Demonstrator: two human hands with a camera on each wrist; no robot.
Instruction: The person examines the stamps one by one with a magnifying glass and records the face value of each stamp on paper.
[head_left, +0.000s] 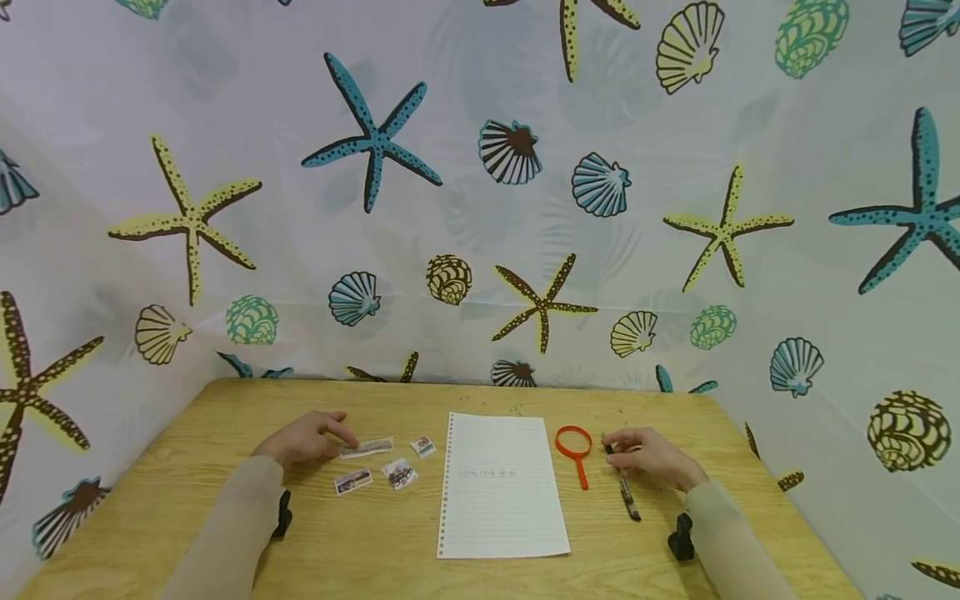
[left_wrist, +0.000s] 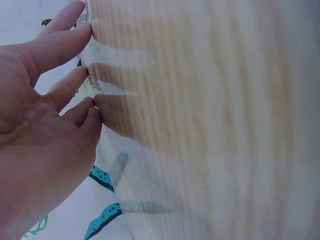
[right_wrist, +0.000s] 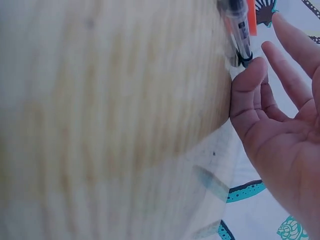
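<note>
My left hand rests on the table with its fingers loosely spread, fingertips at the end of a long stamp-like paper strip. Close by lie smaller stamp-like pictures: one brownish, one grey and one reddish. On the other side, my right hand is relaxed, its thumb and index fingertips right at a slim pen with dark parts. In the right wrist view, the clear barrel of the pen reaches the thumb, while the other fingers stay apart from it.
Between the hands lies a lined sheet of paper with perforated edge and faint writing. A red magnifying glass sits between sheet and pen. The wooden table meets a curtain printed with shells and starfish.
</note>
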